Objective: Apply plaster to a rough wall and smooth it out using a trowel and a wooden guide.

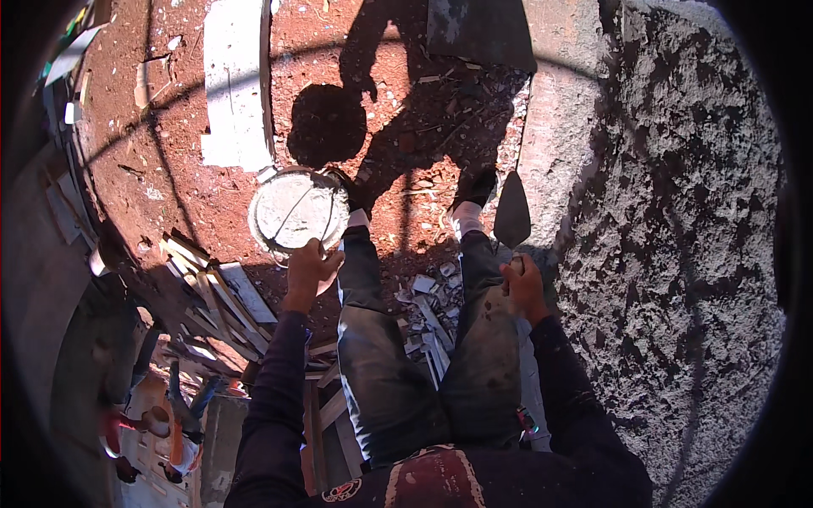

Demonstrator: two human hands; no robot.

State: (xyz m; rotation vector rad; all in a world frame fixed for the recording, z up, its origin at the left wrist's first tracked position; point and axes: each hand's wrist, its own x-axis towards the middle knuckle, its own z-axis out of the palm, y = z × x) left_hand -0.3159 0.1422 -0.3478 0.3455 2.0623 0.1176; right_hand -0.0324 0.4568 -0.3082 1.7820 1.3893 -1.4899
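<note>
My right hand (pixel 524 286) is closed round the handle of a pointing trowel (pixel 512 216). The trowel's grey, leaf-shaped blade points away from me, beside the rough wall on the right. My left hand (pixel 311 273) is held in front of me with its fingers curled in, and nothing shows in it. Just beyond it in the picture stands a round bucket (pixel 298 210) filled with grey mortar, its surface nearly level with the rim. Whether the left hand touches the bucket cannot be told; it appears above and apart from it.
A wall with rough, patchy mortar (pixel 669 254) runs along my right. A pale board (pixel 236 85) lies on the red soil, and a dark panel (pixel 478 32) lies ahead. Wood scraps (pixel 216 296) and rubble (pixel 428 309) surround my legs. Other people (pixel 174 423) are at lower left.
</note>
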